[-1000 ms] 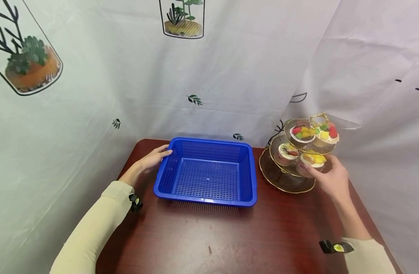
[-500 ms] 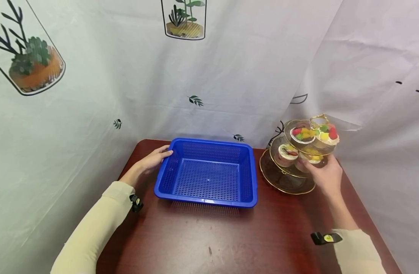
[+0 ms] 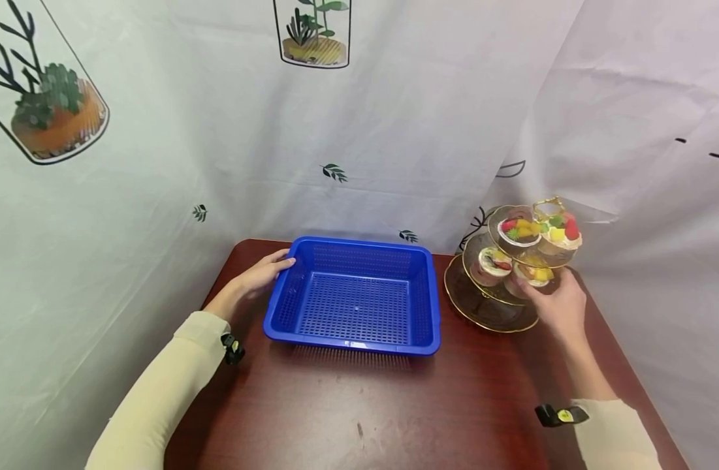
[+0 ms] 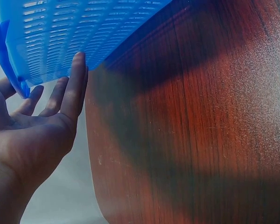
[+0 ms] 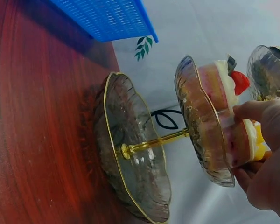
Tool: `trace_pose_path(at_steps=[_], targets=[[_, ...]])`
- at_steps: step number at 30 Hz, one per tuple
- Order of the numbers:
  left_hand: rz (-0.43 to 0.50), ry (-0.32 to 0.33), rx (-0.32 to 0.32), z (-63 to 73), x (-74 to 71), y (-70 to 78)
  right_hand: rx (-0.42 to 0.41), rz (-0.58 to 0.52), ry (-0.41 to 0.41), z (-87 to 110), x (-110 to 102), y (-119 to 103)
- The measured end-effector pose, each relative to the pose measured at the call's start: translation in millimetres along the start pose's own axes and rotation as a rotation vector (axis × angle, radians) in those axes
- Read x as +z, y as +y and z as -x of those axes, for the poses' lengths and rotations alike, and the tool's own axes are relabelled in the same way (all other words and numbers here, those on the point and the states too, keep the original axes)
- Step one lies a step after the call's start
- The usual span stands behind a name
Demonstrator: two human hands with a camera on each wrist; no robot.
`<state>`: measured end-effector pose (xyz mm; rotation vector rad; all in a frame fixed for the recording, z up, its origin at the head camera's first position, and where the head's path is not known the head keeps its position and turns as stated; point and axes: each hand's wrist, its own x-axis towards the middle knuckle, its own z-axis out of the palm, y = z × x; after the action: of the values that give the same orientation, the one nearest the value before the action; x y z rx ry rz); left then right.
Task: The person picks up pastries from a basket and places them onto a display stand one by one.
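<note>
A blue plastic basket (image 3: 356, 348) sits on the table, and my left hand (image 3: 264, 273) holds its left rim. In the left wrist view the thumb lies at the rim and the fingers are against the basket's slotted side wall (image 4: 60, 42). At the right stands a three-tier glass stand (image 3: 488, 323) with gold edges. My right hand (image 3: 561, 301) grips a dessert cup (image 3: 535, 273) with yellow fruit on the middle tier, thumb on one side, fingers partly hidden on the other. Beside it is a strawberry-topped dessert cup (image 5: 217, 84).
Two more fruit-topped dessert cups, one with a kiwi slice (image 3: 519, 232) and one with red berries (image 3: 559, 235), sit on the top tier close above my right hand. A gold handle (image 3: 548, 207) tops the stand. Printed cloth (image 3: 394, 130) hangs behind the table (image 3: 359, 405).
My right hand has moved slightly left and closed in around the yellow-topped dessert cup, which has shifted a little. The left hand and basket stay in place.
</note>
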<state>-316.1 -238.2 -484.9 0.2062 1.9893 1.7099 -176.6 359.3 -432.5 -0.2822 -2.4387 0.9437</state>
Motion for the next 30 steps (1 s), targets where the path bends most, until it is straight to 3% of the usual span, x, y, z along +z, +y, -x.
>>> trace_pose_path(at_steps=[14,20,25,30], targets=[[-0.009,0.029,-0.021,2.2,-4.6,-1.8,0.016,0.070,-0.090,21.1,-21,-6],[-0.039,0.050,-0.028,3.8,-7.6,0.9,-0.004,0.074,-0.099,36.5,-26,-19],[-0.110,0.084,-0.001,6.3,-6.2,10.5,-0.039,0.081,-0.074,45.9,-24,-43],[-0.361,0.206,0.125,12.1,4.9,31.7,-0.146,0.073,-0.087,52.7,-16,-67]])
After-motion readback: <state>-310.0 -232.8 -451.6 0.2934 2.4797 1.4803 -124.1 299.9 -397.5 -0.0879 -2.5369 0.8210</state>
